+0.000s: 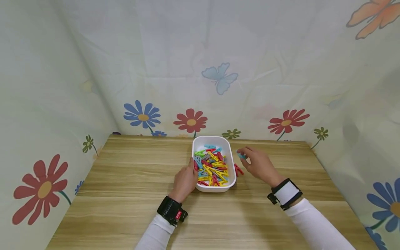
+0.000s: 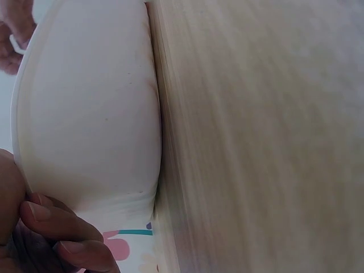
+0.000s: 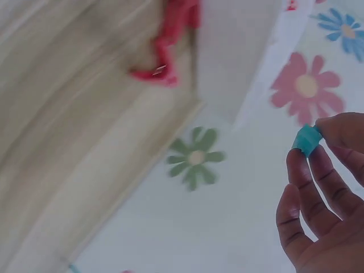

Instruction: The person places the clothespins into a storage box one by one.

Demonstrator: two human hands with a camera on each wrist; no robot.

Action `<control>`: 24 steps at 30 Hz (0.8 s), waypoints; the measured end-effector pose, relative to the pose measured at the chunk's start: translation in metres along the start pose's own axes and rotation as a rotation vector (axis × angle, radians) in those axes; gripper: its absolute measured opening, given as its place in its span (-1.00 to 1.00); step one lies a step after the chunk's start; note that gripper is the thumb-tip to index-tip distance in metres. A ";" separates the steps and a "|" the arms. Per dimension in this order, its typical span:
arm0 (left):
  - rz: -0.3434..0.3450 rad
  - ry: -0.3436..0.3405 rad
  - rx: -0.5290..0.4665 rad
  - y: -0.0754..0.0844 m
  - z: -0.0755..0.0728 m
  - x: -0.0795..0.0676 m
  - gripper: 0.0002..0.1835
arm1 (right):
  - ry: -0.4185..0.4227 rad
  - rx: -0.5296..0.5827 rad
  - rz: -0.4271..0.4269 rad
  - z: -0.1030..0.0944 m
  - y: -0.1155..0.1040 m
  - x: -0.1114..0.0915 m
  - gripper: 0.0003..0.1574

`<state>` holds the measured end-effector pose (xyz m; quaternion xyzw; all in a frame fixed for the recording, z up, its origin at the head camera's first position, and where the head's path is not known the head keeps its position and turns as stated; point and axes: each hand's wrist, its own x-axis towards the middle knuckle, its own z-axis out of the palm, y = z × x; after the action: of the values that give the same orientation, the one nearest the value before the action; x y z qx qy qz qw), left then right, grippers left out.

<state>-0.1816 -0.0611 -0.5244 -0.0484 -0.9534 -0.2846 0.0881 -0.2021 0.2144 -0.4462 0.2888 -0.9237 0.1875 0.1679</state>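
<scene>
A white plastic tub point(image 1: 232, 178) stands on the table, filled with red, yellow, blue, green and grey clothespins point(image 1: 212, 165). My left hand point(image 1: 185, 180) grips the tub's left rim; in the left wrist view its curled fingers point(image 2: 62, 227) lie by the tub wall. To the right of the tub, raised off the table, my right hand point(image 1: 260, 166) pinches a light blue clothespin point(image 3: 307, 140) between thumb and fingertips. Most of that clothespin is hidden by the fingers. A red clothespin point(image 1: 239, 169) lies close against the tub's right side, below the right hand.
The wood-grain table point(image 1: 131, 173) reaches back to a pale curtain point(image 1: 175, 45) printed with flowers and butterflies. More of this curtain hangs along the left and right sides.
</scene>
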 end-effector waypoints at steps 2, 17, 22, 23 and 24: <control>0.002 0.002 -0.001 0.000 0.000 0.000 -0.38 | 0.021 -0.002 -0.042 -0.001 -0.011 0.004 -0.66; -0.005 -0.016 -0.027 -0.002 -0.001 0.001 -0.38 | 0.033 0.003 -0.195 0.025 -0.058 0.028 -0.70; 0.001 -0.014 -0.016 -0.001 -0.002 0.001 -0.38 | -0.022 -0.013 -0.180 0.036 -0.064 0.029 -0.67; 0.002 -0.014 -0.015 0.000 -0.003 0.001 -0.38 | -0.028 -0.013 -0.176 0.038 -0.065 0.029 -0.66; 0.003 -0.014 -0.013 0.000 -0.003 0.001 -0.38 | -0.030 -0.009 -0.173 0.039 -0.065 0.029 -0.65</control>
<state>-0.1821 -0.0628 -0.5221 -0.0525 -0.9520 -0.2903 0.0816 -0.1938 0.1337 -0.4519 0.3696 -0.8985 0.1639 0.1709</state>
